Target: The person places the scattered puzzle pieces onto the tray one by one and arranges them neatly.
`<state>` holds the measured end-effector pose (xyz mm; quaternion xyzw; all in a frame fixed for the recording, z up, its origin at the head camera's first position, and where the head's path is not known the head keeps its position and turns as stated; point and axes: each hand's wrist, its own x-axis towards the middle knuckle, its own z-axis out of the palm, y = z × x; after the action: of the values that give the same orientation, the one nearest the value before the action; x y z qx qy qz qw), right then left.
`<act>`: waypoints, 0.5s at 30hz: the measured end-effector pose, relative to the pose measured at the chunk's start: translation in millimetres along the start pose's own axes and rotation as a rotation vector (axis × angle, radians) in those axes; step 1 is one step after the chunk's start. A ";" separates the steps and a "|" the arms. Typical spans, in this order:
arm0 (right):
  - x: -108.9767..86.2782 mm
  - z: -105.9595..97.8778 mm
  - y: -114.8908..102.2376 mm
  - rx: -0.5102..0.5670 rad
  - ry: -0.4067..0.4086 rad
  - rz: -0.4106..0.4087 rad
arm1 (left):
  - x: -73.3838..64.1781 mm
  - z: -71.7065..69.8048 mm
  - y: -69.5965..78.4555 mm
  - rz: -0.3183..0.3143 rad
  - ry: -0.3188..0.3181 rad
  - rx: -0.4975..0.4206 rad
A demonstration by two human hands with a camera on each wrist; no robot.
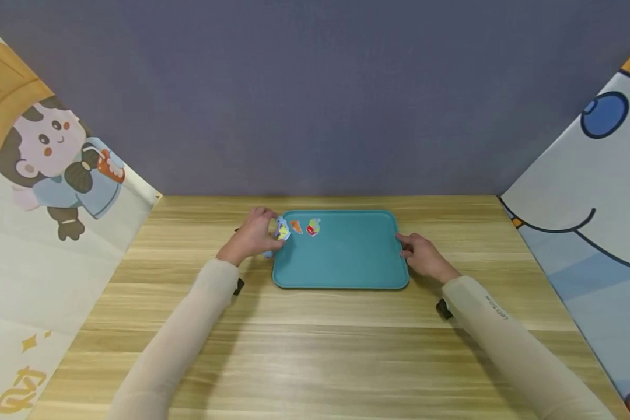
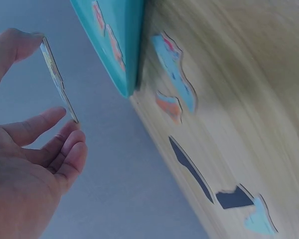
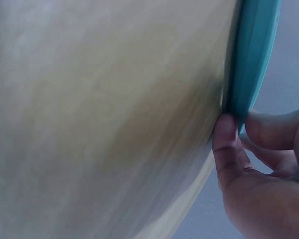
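Observation:
My left hand (image 1: 253,234) pinches a thin, flat jigsaw puzzle piece (image 1: 282,228) with yellow, purple and light-blue print, over the left edge of a teal tray (image 1: 341,256). Seen edge-on in the left wrist view, the held piece (image 2: 56,74) spans from thumb to fingertips. Inside the tray, near its back left corner, lie an orange piece (image 1: 296,227) and a red-and-green piece (image 1: 313,227). At the tray's right side my right hand (image 1: 423,255) grips the rim; thumb and fingers close round the teal edge (image 3: 251,59) in the right wrist view.
Left of the tray, several loose pieces lie on the wooden table (image 1: 336,350): a long light-blue one (image 2: 177,69), an orange-and-blue one (image 2: 169,106), dark ones (image 2: 234,198) and a pale-blue one (image 2: 260,219). A grey-blue wall (image 1: 325,99) stands behind; printed panels flank the table.

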<state>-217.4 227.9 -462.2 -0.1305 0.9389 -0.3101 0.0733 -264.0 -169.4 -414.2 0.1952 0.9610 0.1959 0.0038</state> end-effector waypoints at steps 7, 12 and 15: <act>0.2 0.4 1.4 -0.007 0.002 0.001 | 8.6 2.0 12.6 0.006 -0.016 0.008; -0.3 0.0 1.1 -0.008 0.009 -0.016 | 18.4 3.3 25.4 0.020 -0.030 0.003; -0.8 -0.2 0.1 -0.007 0.009 -0.015 | 24.4 4.8 32.6 0.035 -0.039 0.003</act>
<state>-216.8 228.3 -462.0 -0.1364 0.9393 -0.3079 0.0664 -273.9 -130.8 -404.7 0.2160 0.9575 0.1905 0.0187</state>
